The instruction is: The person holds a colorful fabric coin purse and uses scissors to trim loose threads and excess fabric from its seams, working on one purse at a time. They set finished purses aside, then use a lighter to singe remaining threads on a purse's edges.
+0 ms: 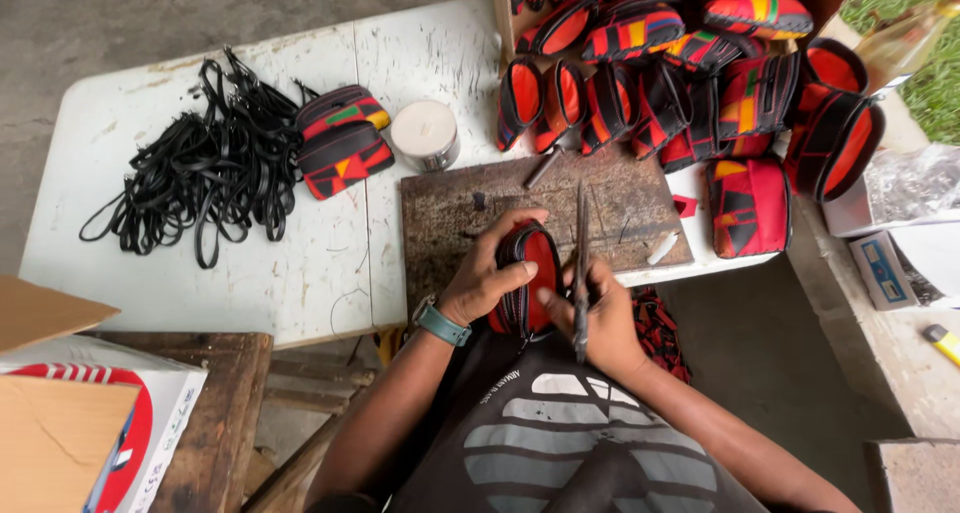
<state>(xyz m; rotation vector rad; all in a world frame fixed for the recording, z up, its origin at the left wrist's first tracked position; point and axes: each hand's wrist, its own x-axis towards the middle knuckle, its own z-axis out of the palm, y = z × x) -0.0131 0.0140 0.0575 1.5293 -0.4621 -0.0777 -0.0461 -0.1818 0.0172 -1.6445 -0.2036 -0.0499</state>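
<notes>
Head view, looking down at the bench.

Left hand (487, 278) is wrapped round a small round pouch of red fabric with a black zip edge (528, 278), fingers curled over its far rim and thumb on the red face. The pouch sits upright on its edge at the near edge of a worn dark work board (450, 208), right in front of the person's chest. Right hand (598, 318) is closed round a long dark metal pair of scissors (581, 263), blades pointing away over the board, index finger stretched out to touch the pouch's right side. I cannot tell whether the blades meet the fabric.

Progress, as a judgement: one pouch in hand, apparently at the trimming or finishing stage. A big heap of red, black and multicolour patterned pouches (690, 68) lies far right, part in a box and part spilling onto the white scratched table (300, 263); these look done, or at least assembled. Two more stacked patterned pouches (343, 138) sit far left of the board beside a white round tin (424, 133). A tangle of black straps (205, 168) lies at the far left, not attached to anything, so that stock looks unused.

Small scraps lie on the board. Cardboard boxes (60, 413) sit near left.
</notes>
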